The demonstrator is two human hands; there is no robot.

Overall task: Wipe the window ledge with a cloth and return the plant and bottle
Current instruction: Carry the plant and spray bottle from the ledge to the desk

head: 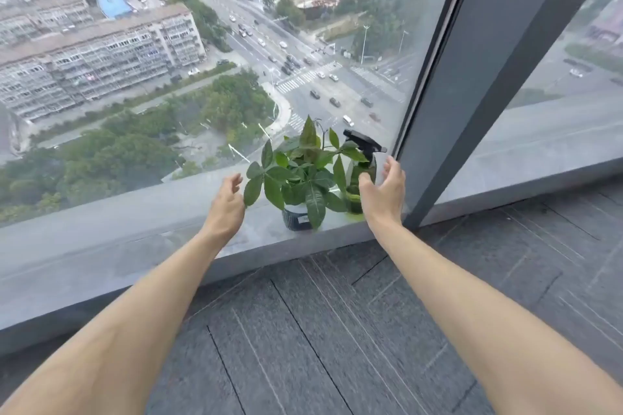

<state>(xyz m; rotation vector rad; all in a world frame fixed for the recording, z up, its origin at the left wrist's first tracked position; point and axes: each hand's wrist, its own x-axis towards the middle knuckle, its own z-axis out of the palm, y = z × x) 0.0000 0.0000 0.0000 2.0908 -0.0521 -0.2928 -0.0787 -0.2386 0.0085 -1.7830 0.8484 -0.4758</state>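
Near: grey carpet-tile floor (337,330), both bare forearms reaching forward. No cloth in view.

Left hand (226,204): grip apart, empty, over the window ledge (101,239) just left of the plant's outer leaves, close to brushing one.

Right hand (384,194): grip apart, fingers curled around the bottle (362,178) but not clamped; thumb looks on or just off the green body, can't tell contact.

Plant (301,175) sits in a dark pot (296,219) at the ledge's front edge, bottle just beside it on the right, next to the window frame post (472,94). Leaves overlap the bottle.

Risks, my read:
- pot near the lip, so a sideways nudge from the left hand tips it to the floor
- lifting the bottle drags tangled leaves and pulls the plant over
- trigger head is top-heavy; a low grasp could let it swing into the glass (168,77)
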